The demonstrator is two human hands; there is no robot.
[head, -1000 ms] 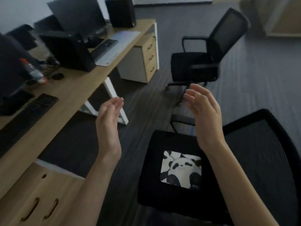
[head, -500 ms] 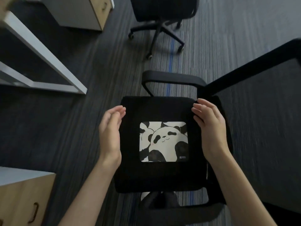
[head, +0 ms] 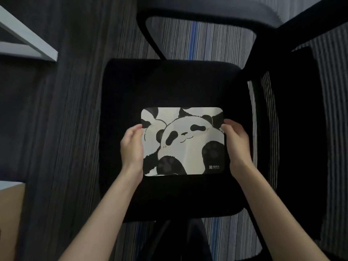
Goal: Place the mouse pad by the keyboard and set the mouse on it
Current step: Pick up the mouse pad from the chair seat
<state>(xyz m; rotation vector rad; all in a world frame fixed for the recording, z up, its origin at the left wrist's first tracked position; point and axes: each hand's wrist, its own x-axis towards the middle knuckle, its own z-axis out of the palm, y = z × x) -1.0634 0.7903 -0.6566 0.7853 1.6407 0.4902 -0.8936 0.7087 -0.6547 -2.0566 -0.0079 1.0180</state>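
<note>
While both hands clasp the mouse pad (head: 183,142) edges, left hand (head: 131,147), right hand (head: 237,146), fingers tucked underneath unseen

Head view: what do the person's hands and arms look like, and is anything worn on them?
Both arms are bare up to the frame edge, with no sleeves in view. The left hand and the right hand wear no gloves, and no watch, ring or bracelet shows. Nails look short and unpainted, though the picture is soft.

The pad (head: 183,141) is white with black cartoon pandas and a small white logo at its 4 o'clock corner. The seat (head: 169,85) is plain black. The carpet (head: 56,129) is dark grey with fine pale stripes and one blue stripe at 12 o'clock.
</note>
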